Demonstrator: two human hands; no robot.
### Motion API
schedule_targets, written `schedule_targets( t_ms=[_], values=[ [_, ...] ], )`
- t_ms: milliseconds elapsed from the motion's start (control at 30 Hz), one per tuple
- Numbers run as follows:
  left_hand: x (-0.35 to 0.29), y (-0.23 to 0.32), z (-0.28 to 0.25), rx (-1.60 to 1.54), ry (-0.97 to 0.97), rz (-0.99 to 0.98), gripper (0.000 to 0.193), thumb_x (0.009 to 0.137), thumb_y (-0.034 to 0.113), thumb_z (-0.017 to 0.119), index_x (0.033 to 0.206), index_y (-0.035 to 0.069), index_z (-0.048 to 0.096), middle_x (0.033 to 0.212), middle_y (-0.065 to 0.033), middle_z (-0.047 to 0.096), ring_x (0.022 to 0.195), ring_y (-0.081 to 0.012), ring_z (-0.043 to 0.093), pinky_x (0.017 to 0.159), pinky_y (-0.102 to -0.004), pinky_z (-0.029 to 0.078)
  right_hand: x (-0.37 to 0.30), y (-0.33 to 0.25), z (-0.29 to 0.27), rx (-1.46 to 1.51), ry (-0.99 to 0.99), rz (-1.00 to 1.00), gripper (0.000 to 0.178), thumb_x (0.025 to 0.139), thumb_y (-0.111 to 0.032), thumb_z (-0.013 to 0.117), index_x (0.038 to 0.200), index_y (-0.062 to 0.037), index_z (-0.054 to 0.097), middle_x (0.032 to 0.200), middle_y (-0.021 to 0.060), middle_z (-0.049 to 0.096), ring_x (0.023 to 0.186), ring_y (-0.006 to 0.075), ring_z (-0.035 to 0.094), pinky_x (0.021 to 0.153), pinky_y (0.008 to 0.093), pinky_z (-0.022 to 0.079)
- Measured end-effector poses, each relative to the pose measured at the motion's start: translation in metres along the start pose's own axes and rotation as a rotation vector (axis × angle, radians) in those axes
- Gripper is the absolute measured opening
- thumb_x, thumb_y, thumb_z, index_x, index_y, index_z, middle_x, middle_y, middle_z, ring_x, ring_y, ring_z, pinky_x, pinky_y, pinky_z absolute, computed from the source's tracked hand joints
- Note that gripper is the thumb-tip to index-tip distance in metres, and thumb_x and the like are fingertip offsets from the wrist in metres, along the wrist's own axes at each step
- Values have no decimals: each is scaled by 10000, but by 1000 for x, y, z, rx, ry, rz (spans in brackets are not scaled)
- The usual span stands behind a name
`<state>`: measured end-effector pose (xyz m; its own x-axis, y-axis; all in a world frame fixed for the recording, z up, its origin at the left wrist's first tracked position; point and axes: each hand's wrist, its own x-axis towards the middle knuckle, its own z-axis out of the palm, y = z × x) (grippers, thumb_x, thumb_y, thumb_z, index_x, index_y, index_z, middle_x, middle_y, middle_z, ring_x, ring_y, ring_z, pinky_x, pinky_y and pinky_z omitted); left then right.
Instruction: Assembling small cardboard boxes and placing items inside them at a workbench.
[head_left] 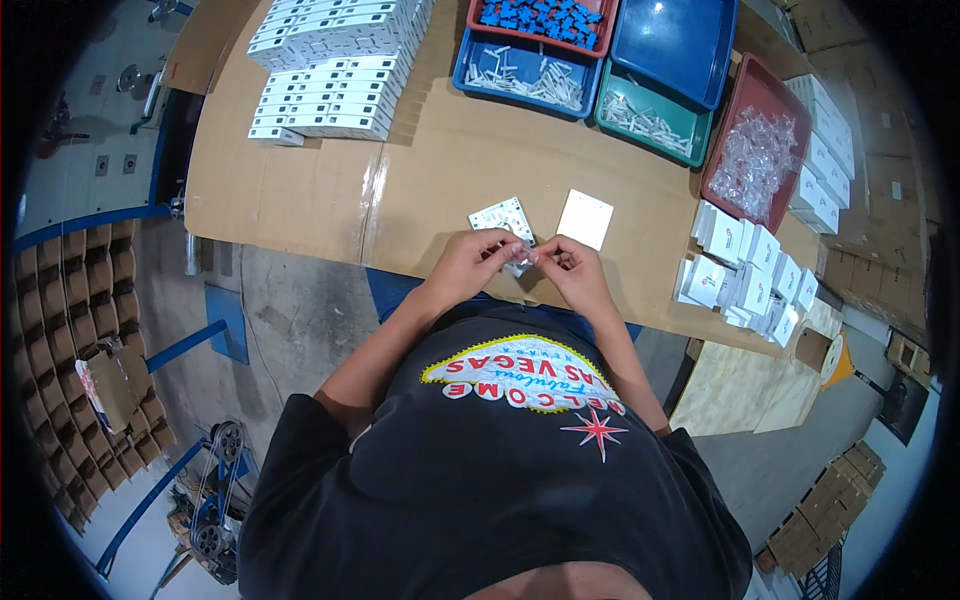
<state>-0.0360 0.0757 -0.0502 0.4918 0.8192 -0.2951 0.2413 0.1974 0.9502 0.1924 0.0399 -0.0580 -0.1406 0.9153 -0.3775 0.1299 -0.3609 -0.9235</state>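
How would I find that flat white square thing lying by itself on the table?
Start at the brown cardboard-covered table and find the person's right hand. Just beyond it lies the flat white square, alone. Unlike the white card with dark marks to its left, it is plain, and it is not stacked like the small white boxes to the right.

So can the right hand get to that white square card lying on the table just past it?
Probably yes: the white square card lies uncovered just beyond the right hand, though both hands are busy with a small clear piece.
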Motion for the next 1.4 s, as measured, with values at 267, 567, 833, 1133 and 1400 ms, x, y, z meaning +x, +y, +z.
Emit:
schedule_targets(
  t_ms=[267,567,833,1133,1400],
  values=[
    [-17,-20,13,-160,-58,-76,514,946,-16,749,1418,61,559,1103,-21,616,921,-74,597,799,-249,513,-3,22,-6,190,-23,4,124,983,16,687,1099,-3,727,953,0,715,833,35,625,729,211,493],
    [-2,-31,-4,101,292,21,170,916,28,767,1079,75,756,1018,-25,718,907,-125,637,811,-307,518,32,-12,4,-169,-87,-82,232,949,2,687,1172,-19,748,864,35,665,731,94,583,685,253,483],
    [4,-26,-11,684,324,281,199,874,212,811,1060,146,783,1066,-16,742,1098,-229,626,1002,-409,398,41,-14,6,-727,-73,-234,186,972,-202,727,1101,-82,786,906,119,686,772,301,681,700,393,532],
    [8,-31,-6,756,412,311,99,871,214,807,958,167,809,1034,-12,667,1056,-223,607,950,-418,406,41,-14,10,-809,-10,-302,141,954,-192,719,1049,-110,783,1030,84,653,880,311,713,759,431,577],
    [17,-32,5,811,482,315,130,877,192,790,997,148,768,999,-24,640,1009,-239,603,927,-435,412,43,-13,10,-832,13,-290,147,950,-135,711,1071,-91,783,1085,78,643,912,291,715,768,413,575]
  ],
)
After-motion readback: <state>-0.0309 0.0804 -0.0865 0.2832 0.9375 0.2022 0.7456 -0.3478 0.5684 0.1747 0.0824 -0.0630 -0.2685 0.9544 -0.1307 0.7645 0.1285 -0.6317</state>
